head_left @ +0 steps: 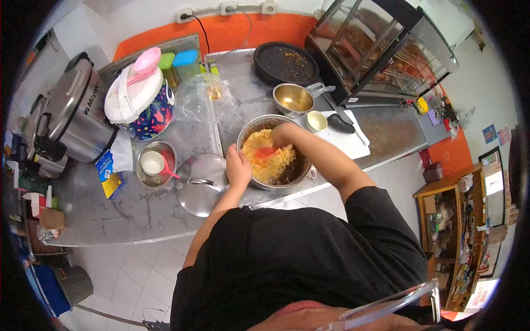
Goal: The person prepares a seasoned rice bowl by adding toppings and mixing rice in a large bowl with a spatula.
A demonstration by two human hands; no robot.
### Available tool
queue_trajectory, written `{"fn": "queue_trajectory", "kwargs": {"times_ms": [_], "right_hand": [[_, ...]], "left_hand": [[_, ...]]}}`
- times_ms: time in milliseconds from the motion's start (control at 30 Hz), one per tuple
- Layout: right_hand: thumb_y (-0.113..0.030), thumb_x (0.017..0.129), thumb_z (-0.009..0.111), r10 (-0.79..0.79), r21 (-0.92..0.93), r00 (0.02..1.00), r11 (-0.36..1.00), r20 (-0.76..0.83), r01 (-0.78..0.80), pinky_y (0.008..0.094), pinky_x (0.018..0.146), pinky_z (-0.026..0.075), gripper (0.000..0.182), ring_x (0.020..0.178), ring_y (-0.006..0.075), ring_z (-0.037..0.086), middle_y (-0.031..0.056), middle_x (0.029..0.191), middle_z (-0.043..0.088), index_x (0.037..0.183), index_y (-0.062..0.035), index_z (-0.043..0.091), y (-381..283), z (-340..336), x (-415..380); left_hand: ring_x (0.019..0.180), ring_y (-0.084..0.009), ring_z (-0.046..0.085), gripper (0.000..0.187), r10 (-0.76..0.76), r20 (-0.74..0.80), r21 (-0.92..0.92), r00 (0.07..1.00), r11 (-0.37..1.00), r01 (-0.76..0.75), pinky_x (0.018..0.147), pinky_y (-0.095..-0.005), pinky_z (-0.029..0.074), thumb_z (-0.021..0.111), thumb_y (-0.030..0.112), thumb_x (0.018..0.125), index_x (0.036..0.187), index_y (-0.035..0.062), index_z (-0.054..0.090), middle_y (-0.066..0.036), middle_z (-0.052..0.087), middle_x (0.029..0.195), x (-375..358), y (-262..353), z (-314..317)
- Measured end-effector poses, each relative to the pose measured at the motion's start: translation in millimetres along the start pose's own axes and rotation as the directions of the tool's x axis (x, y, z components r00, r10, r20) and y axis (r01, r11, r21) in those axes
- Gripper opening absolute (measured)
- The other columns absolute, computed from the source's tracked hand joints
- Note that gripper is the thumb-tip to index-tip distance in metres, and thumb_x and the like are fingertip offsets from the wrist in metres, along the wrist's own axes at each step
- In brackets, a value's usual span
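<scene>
Near the middle of the frame, the left hand (238,165) is clamped over the near-left rim of a large steel mixing bowl (301,174), steadying it on the steel table (138,209). The right hand (286,134) reaches in from the far side, its grip closed around what looks like a red spatula (266,153) pressed into the yellow rice (270,157).

Judging by the bowl, the mixing is partly done: most of the rice is evenly yellow, but a dark patch along the lower right of the bowl looks unblended, so some folding seems left.

Left of the bowl lies a glass lid (203,185), and beyond it a small steel bowl holding a white cup (153,163). Above sit a steel saucepan (293,99) and a round black tray (286,64); a floral rice container (141,102) and a rice cooker (72,110) stand at upper left.

The spatula's handle is hidden inside the right hand, the fingertips of both hands are hard to make out, and the person's torso covers the table's near edge.
</scene>
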State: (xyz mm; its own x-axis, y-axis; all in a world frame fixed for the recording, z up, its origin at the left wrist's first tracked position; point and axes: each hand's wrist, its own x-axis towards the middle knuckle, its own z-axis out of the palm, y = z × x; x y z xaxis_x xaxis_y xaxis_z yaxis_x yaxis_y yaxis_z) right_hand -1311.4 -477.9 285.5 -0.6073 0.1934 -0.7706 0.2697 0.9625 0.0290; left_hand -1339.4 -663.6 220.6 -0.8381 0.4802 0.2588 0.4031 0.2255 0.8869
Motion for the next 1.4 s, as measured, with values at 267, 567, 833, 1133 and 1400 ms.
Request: {"fn": "queue_trajectory", "kwargs": {"times_ms": [267,567,833,1133,1400], "right_hand": [[-0.026,0.072,0.056,0.209,0.067,0.952,0.978,-0.222,-0.199,0.0332,0.074,0.046,0.025,0.09,0.0244,0.058,0.0084,0.096,0.061,0.089,-0.0101,0.065,-30,23,19],[-0.018,0.072,0.057,0.225,-0.16,0.927,0.946,-0.301,-0.282,0.0335,0.056,0.047,0.016,0.074,0.0205,0.062,0.0014,0.082,0.065,0.084,-0.0118,0.066,-7,9,-53],[-0.009,0.073,0.047,0.023,0.041,0.741,0.999,-0.671,0.007,0.0381,0.059,0.05,0.017,0.067,0.0292,0.061,0.0155,0.073,0.061,0.075,-0.0004,0.061,-34,56,-43],[-0.01,0.067,0.053,0.118,0.003,0.793,0.989,-0.597,-0.145,0.0344,0.054,0.049,0.014,0.063,0.0256,0.061,0.0123,0.068,0.061,0.076,-0.0025,0.061,-5,64,-53],[-0.012,0.071,0.051,0.012,-0.115,0.932,0.992,-0.362,-0.058,0.036,0.053,0.048,0.015,0.065,0.0241,0.061,0.0099,0.074,0.063,0.074,-0.0061,0.064,-25,97,-71]], "left_hand": [[0.086,-0.0387,0.049,0.02,-0.014,0.0,0.032,1.0,0.999,0.014,0.073,-0.0423,0.038,0.038,0.008,0.083,0.099,-0.0015,0.043,-0.023,0.052,0.09,1,4,-1],[0.086,-0.0393,0.048,0.02,-0.001,-0.016,0.004,1.0,1.0,0.001,0.074,-0.0431,0.037,0.039,0.008,0.082,0.099,-0.0017,0.043,-0.023,0.051,0.091,1,8,-2],[0.087,-0.039,0.048,0.02,0.004,-0.009,0.012,1.0,1.0,-0.004,0.075,-0.042,0.038,0.04,0.007,0.082,0.1,-0.0023,0.043,-0.023,0.051,0.091,0,2,-2],[0.09,-0.0365,0.048,0.022,-0.001,0.005,-0.016,1.0,1.0,0.002,0.077,-0.0402,0.037,0.039,0.008,0.083,0.103,-0.0013,0.043,-0.021,0.05,0.095,0,4,-2],[0.09,-0.0356,0.049,0.022,-0.063,-0.028,-0.027,0.998,0.998,0.062,0.077,-0.0399,0.038,0.039,0.01,0.084,0.102,-0.0008,0.045,-0.02,0.052,0.096,-2,4,1]]}}
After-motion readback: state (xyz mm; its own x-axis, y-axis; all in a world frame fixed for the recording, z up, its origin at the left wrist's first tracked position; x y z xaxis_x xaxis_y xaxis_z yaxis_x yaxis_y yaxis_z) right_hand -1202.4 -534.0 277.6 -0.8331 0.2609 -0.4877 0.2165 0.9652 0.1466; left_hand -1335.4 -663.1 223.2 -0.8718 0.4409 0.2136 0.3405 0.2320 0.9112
